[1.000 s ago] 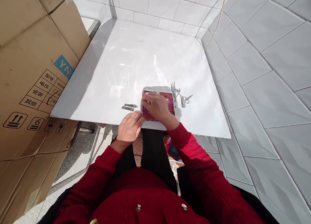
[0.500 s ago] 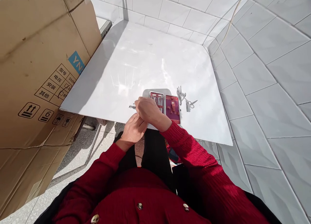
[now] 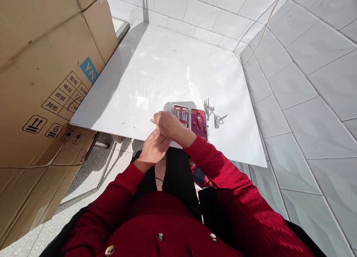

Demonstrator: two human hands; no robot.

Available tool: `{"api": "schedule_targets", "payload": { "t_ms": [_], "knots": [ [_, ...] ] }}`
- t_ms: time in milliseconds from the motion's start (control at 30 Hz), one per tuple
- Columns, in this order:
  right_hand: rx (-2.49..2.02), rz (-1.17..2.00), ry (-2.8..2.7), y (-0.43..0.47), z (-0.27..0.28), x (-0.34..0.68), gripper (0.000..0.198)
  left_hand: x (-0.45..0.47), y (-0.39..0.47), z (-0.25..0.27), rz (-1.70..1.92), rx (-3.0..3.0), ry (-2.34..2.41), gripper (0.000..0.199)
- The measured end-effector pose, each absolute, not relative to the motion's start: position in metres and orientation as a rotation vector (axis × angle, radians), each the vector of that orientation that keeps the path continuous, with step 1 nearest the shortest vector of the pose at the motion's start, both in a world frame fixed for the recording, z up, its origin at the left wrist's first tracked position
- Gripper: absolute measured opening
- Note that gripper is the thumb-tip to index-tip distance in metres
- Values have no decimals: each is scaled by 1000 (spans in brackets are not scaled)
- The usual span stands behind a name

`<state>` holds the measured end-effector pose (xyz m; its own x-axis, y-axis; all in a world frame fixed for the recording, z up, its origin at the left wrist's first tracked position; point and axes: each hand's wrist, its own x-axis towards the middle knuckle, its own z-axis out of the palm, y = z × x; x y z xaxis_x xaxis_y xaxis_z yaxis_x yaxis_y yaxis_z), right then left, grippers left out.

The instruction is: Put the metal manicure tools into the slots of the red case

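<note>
One white board (image 3: 170, 71) carries an open red tool case (image 3: 204, 118). At its left side, the right hand (image 3: 171, 125) and left hand (image 3: 153, 149) meet, both curled in; whether they grip anything is hidden. Scissors (image 3: 220, 120) lie right of the case.

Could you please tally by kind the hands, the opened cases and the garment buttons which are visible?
Bare left hand and bare right hand: 2
Open rectangular case with red lining: 1
Round buttons on the red garment: 3
Total: 6
The loose silver metal tools overlap, so they stay uncounted.
</note>
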<state>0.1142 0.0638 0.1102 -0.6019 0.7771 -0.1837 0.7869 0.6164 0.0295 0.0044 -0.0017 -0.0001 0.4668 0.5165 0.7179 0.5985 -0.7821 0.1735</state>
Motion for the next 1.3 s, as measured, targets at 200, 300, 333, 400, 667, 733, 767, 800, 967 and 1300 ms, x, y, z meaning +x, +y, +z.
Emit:
{"api": "schedule_targets", "payload": {
  "t_ms": [200,300,333,400,667,733,767,800,967,1300],
  "knots": [
    [1414,-177,2665,64,113,116,21,5,-2,2,-1213,-2610,-1012,26],
    [1481,-149,2649,63,113,118,24,5,-2,3,-1172,-2634,-1048,28],
    [1505,-140,2642,63,114,121,25,5,-2,4,-1158,-2653,-1068,28],
    [1573,-131,2637,61,116,129,24,4,-3,4,-1131,-2705,-1110,31],
    [1771,-106,2560,40,113,189,15,1,-2,0,-1142,-2735,-1066,37],
    [1764,-92,2538,31,109,201,14,1,-1,-1,-1132,-2739,-1082,38],
    [1758,-80,2527,27,108,206,13,1,-1,-1,-1129,-2744,-1092,39],
    [1750,-65,2521,23,107,210,13,1,-1,-1,-1129,-2746,-1098,40],
    [1654,25,2535,13,106,221,17,1,-1,-1,-1150,-2725,-1087,41],
    [1462,93,2519,2,114,219,18,2,-1,-1,-1180,-2697,-1084,41]
  ]
}}
